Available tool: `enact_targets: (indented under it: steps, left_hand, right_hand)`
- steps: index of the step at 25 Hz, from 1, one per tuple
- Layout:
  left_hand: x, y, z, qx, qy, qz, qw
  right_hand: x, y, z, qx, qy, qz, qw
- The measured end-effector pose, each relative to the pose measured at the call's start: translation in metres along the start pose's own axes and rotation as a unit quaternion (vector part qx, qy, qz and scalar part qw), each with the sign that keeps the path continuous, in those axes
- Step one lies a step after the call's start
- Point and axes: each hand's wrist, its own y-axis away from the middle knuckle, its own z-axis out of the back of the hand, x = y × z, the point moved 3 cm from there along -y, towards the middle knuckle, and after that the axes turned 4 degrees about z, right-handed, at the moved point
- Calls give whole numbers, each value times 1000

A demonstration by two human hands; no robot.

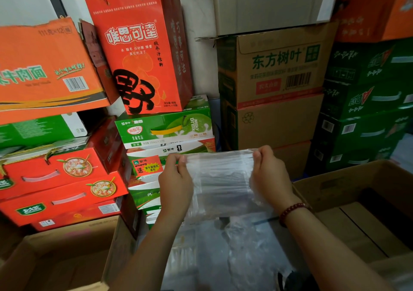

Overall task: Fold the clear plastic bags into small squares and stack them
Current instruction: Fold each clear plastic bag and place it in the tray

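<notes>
Clear plastic bag (220,179) stretched flat between both hands, held up in the air. Left hand (176,179) pinching upper left corner; right hand (269,174) pinching upper right corner. More crumpled clear plastic (241,246) below the hands; red bead bracelet (290,211) on right wrist.

Just one head cam here, looking forward and down, super close to the clear plastic bag (220,179). Stacked drink cartons (165,126) sit right behind it, wide-angle bending the edges.
</notes>
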Motion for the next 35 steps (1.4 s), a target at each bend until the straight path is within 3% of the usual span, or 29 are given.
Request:
enact_targets:
  steps: [4, 7, 8, 10, 11, 15, 20, 22, 25, 30, 32, 35]
  left_hand:
    - [2, 0, -2, -1, 7, -7, 1000]
    - [6, -2, -3, 89, 67, 70, 991]
    - [8, -4, -4, 137, 104, 134, 976]
    - [13, -5, -4, 248, 192, 256, 914]
    - [13, -4, -4, 298, 203, 281, 889]
    - [21, 5, -5, 452, 29, 177, 874]
    - [16, 15, -12, 524, 18, 154, 838]
    - [15, 15, -14, 517, 3, 145, 843]
    - [16, 10, -13, 459, 31, 183, 869]
    - [15, 3, -13, 336, 142, 253, 896]
    - [15, 5, -16, 292, 177, 264, 902]
    - [12, 11, -19, 236, 168, 253, 923]
  right_hand:
    - [0, 0, 2, -8, -24, 2, 1000]
    - [-2, -4, 10, 0, -12, 25, 1000]
    - [-3, -5, 14, 6, -11, 36, 999]
    - [-4, -7, 18, 37, -11, 53, 998]
    - [-5, -7, 18, 62, -6, 56, 997]
    - [-2, -3, 11, 188, 50, 62, 979]
    - [6, 4, 3, 240, 52, 81, 966]
    - [6, 5, 3, 231, -2, 63, 971]
    - [-1, 2, 11, 217, -172, -32, 960]
    - [-5, -1, 9, 278, -475, -184, 814]
    - [-2, 0, 5, 286, -524, -198, 778]
    - [2, 7, -2, 304, -489, -187, 796]
